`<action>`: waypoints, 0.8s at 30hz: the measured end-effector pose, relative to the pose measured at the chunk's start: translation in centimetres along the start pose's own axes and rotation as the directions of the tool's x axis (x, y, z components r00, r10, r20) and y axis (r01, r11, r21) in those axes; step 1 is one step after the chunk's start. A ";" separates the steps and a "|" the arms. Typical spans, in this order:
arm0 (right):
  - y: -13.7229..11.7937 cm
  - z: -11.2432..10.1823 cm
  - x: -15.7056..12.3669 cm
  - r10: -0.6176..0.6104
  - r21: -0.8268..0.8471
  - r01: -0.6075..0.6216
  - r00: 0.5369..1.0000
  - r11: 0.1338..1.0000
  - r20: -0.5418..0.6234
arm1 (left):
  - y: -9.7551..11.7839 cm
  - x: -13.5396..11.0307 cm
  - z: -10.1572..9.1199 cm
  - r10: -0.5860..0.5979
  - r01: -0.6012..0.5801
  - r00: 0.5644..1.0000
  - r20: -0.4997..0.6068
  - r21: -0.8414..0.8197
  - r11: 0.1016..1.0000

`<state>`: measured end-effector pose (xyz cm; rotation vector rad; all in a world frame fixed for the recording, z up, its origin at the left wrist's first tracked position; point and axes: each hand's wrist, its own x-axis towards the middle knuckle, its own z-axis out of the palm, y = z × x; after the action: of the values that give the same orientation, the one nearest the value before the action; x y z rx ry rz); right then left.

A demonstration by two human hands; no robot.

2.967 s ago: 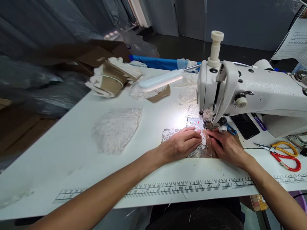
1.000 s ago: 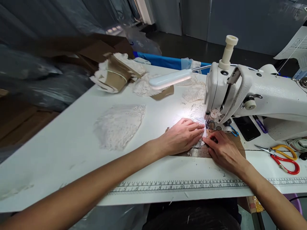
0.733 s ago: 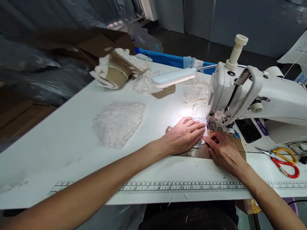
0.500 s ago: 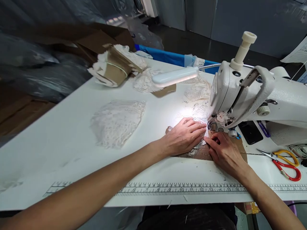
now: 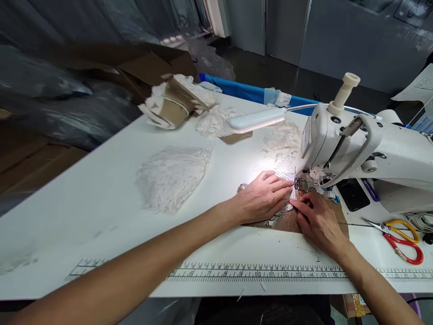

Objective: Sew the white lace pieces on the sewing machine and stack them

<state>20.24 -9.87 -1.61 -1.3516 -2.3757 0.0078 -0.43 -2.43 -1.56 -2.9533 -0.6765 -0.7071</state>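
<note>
My left hand lies flat, fingers stretched out, pressing a small white lace piece onto the table just in front of the presser foot of the white sewing machine. My right hand sits right beside it on the brown taped patch, its fingertips pinched on the lace's near edge. The lace is mostly hidden under both hands. More lace trails behind the needle.
A white lamp head lights the needle area. A lace stack lies left of centre; cardboard-wrapped lace bundles sit at the back. Red and yellow scissors rest at right. A printed ruler runs along the table's front edge.
Both hands have crept forward towards the needle, and the lace has fed under the foot. The view shifted left and tilted, so the machine appears further right.
</note>
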 end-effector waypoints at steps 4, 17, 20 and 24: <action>0.0 -0.2 0.2 -0.001 0.011 0.001 1.000 1.000 -0.025 | -0.1 0.0 0.0 0.004 -0.004 1.000 0.024 -0.003 1.000; 0.3 -0.5 0.2 0.102 0.147 -0.107 0.994 0.983 0.038 | 0.4 0.2 -0.1 0.003 -0.003 1.000 0.012 0.016 1.000; 0.3 -0.5 0.3 0.096 0.150 -0.100 0.995 0.984 0.034 | 0.1 0.3 -0.2 -0.006 0.006 1.000 0.015 -0.018 1.000; 0.5 -0.5 0.2 0.092 0.165 -0.096 0.995 0.982 0.030 | 0.0 0.3 -0.5 -0.027 0.031 0.996 0.082 -0.050 0.998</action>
<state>20.69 -9.56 -1.18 -1.3879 -2.2701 0.2441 -0.37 -2.33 -0.97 -3.0400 -0.7186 -0.6185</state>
